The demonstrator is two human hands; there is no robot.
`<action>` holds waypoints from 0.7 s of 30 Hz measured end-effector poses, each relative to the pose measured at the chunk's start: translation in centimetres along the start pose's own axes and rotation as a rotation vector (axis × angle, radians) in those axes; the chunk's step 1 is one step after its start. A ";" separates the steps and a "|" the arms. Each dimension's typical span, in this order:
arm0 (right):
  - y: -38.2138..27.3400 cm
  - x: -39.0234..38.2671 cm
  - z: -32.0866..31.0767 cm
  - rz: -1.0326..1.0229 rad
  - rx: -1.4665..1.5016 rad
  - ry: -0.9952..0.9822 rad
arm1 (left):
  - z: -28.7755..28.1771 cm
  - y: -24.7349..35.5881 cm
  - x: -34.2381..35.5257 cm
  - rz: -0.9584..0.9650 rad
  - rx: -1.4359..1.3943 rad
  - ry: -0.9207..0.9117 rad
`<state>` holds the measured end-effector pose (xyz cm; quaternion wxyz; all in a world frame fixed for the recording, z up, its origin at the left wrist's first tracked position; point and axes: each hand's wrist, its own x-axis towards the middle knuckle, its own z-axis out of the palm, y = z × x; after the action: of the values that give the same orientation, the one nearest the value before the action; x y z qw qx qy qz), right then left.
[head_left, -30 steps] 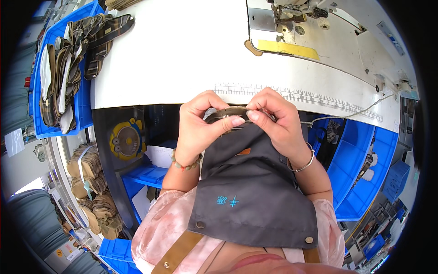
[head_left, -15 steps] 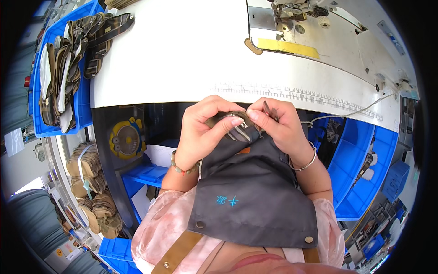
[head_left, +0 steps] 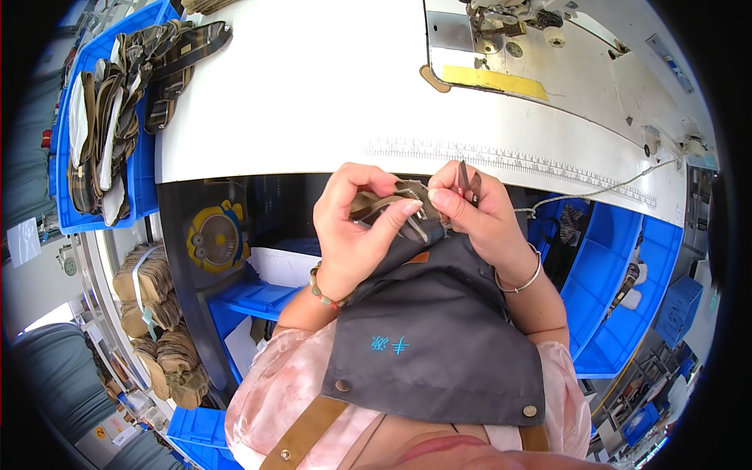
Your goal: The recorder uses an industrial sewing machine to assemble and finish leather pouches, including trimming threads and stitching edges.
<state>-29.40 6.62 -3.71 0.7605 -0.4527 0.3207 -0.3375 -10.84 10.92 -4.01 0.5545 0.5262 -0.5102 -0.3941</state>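
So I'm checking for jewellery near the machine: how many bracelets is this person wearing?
2. A beaded bracelet sits on the wrist of the left hand; a plain metal bangle circles the wrist of the right hand. None other shows.

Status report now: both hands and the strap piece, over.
Left hand and right hand both pinching the olive strap piece above the dark apron. Right also holds small snips. Nothing in the way.

I saw a white worktable (head_left: 313, 102) under bright light, blue bins (head_left: 619, 298) below it, and a sewing machine (head_left: 509, 19) at its far edge.
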 end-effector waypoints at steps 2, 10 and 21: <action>0.2 0.0 -0.2 0.010 0.013 0.013 | -0.2 0.4 -0.3 0.044 0.135 -0.020; 0.4 0.1 -1.2 -0.106 -0.176 0.178 | -0.9 0.5 -0.4 0.035 0.151 -0.117; 0.0 -0.2 -1.2 -0.182 -0.485 0.122 | 0.0 -0.3 -1.0 0.129 0.234 -0.205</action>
<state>-30.44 6.23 -4.16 0.5755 -0.6276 0.3955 -0.3442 -11.00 11.82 -4.45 0.4587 0.5104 -0.6393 -0.3469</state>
